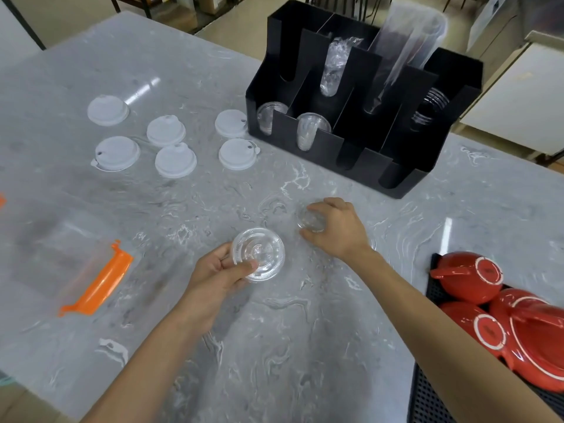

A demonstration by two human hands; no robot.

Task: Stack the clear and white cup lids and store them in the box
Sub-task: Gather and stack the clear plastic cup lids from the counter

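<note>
My left hand (213, 274) holds a small stack of clear cup lids (258, 254) just above the grey marble table. My right hand (337, 228) is closed over another clear lid (309, 219) resting on the table. One more clear lid (273, 206) lies flat between my hands and the box, hard to make out. Several white lids (175, 160) lie spread at the back left. The black compartmented box (363, 154) stands at the back right, with clear lids (308, 129) upright in its front slots.
Red teapots and dishes (488, 303) sit on a black mat (427, 398) at the right edge. A clear bag with an orange zip strip (97, 285) lies at the left. Wrapped cups (406, 53) stand in the box's rear slots.
</note>
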